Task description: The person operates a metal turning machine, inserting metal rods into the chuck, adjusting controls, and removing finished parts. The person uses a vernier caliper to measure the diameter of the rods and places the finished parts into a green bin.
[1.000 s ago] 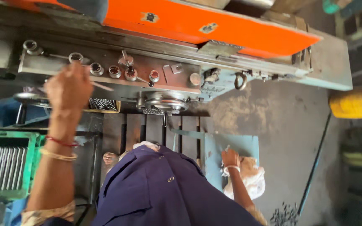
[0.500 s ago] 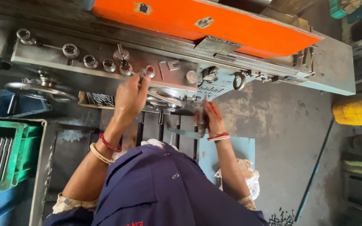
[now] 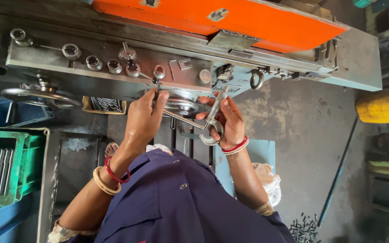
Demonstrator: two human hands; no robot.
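My left hand (image 3: 144,118) is closed on one end of a thin metal rod (image 3: 183,120) that runs right toward my right hand. My right hand (image 3: 228,121) grips a C-shaped metal micrometer gauge (image 3: 212,128), with the rod's other end at its jaw. Both hands are held close together just below the grey control panel (image 3: 113,72) of a machine with an orange cover (image 3: 230,20). Red and gold bangles sit on my left wrist and a red bangle on my right. My navy garment fills the bottom of the head view.
A handwheel (image 3: 37,95) sticks out at the left below the panel's knobs. A green crate of metal rods (image 3: 1,167) stands at far left, a small box of rods (image 3: 106,104) behind my left hand. Small bolts (image 3: 305,227), a white cloth (image 3: 269,182) and a yellow object (image 3: 383,105) lie right.
My left hand came down from the upper-left knobs to the middle, now with the rod. My right hand rose from low at my side and holds the gauge against the rod.
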